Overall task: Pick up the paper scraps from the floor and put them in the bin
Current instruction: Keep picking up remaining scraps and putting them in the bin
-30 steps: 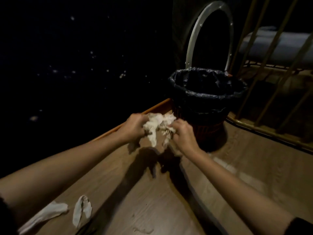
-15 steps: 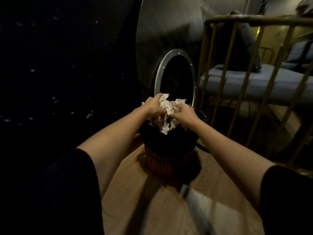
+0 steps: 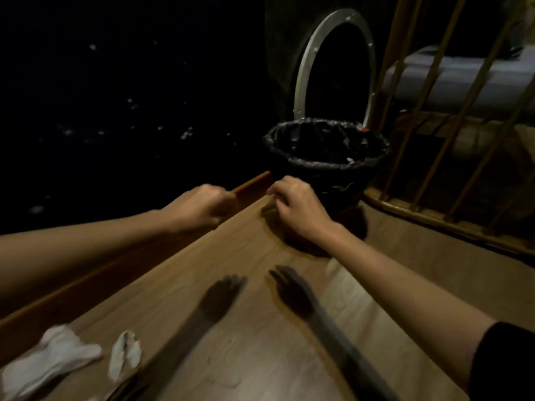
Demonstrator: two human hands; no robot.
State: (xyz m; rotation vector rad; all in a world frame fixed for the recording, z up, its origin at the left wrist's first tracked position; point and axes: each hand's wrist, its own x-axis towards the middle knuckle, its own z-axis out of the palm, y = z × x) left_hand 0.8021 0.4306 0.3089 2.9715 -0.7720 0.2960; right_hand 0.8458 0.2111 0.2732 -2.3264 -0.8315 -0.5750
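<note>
Both hands empty in front of the bin, scraps on floor near camera.
Left hand and right hand hover side by side, apart, fingers loosely curled, holding nothing. Just beyond the right hand stands the round bin with black plastic liner on the wooden floor. Two white crumpled paper scraps lie on the floor at lower left, well apart from the bin.

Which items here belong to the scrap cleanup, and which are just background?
Job:
- two paper scraps on the floor
- bin
- left hand, right hand, no paper visible in either

Background:
- railing
- metal ring
- grey cushion
</note>
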